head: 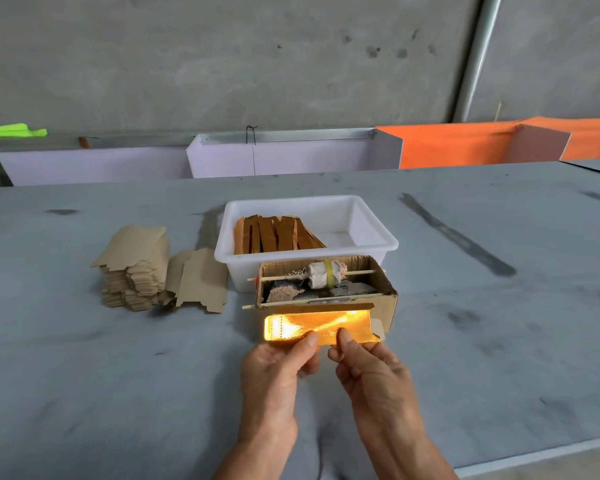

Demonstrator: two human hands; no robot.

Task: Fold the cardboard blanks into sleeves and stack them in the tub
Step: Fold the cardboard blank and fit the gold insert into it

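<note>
A shiny gold cardboard blank (321, 325) is held flat in front of a small brown box. My left hand (278, 372) pinches its near edge with thumb on top, and my right hand (371, 368) pinches the same edge just to the right. A pile of brown blanks (136, 268) lies at the left, with one or two loose blanks (201, 278) leaning beside it. The white tub (371, 220) stands behind the box, with several folded gold-brown sleeves (278, 235) standing in its left half.
The open brown cardboard box (385, 296) holds a cloth-wrapped roller (326, 273) on a stick and grey lumps. The grey table (465, 341) stretches wide on all sides. White and orange panels (447, 147) stand along the far edge by a concrete wall.
</note>
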